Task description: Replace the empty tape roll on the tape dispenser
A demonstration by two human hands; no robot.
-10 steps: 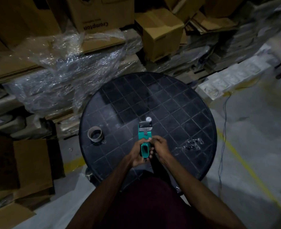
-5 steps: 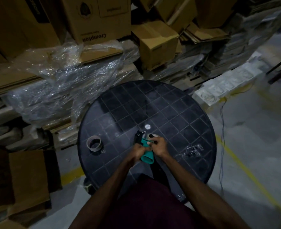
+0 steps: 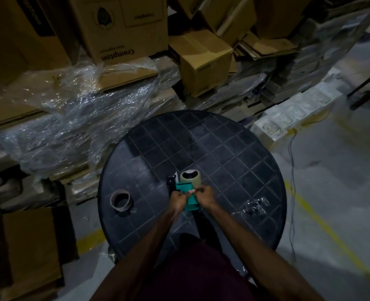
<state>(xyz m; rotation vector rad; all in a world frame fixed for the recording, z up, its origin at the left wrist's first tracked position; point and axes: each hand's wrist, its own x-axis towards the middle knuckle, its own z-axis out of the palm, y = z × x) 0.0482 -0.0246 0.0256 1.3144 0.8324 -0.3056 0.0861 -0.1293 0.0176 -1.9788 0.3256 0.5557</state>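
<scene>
A teal tape dispenser (image 3: 188, 193) lies on its side near the middle of the round black table (image 3: 245, 161), its handle pointing toward me. A pale tape roll (image 3: 190, 176) sits on its far end. My left hand (image 3: 178, 199) grips the dispenser body from the left. My right hand (image 3: 204, 196) pinches at the top of the dispenser body just below the roll; what its fingertips hold is too small to tell. A brown cardboard tape core (image 3: 120, 200) stands alone on the table's left side.
A crumpled piece of clear plastic (image 3: 255, 205) lies on the table's right. Stacked cardboard boxes (image 3: 123, 29) and plastic-wrapped flat cartons (image 3: 71, 118) crowd behind and left of the table. A thin cable (image 3: 291, 192) runs along the floor on the right.
The dispenser went from pointing straight away from me to lying on its side, with the tape roll's open face now showing. Both hands shifted onto its body. The camera dipped.
</scene>
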